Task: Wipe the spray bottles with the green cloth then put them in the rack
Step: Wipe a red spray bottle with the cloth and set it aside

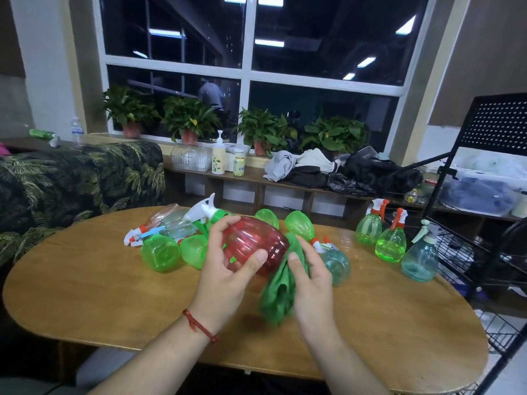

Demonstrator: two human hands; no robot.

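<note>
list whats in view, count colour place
red spray bottle: one, red, held over the table
green cloth: one, green, against the red bottle
lying green bottles: four, green, mid table
lying teal bottle: one, teal, beside the cloth
upright bottles: three, two green, one teal, table's right end
table: one, wood brown, centre
rack: one, black, right of table
potted plants: four, green, windowsill
left hand: grips red bottle
right hand: holds cloth

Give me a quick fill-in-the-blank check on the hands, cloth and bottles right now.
1. The left hand grips the ___ bottle.
2. The right hand holds a ___ cloth.
3. Near the rack, ___ bottles stand upright on the table.
Missing words: red; green; three.
</note>
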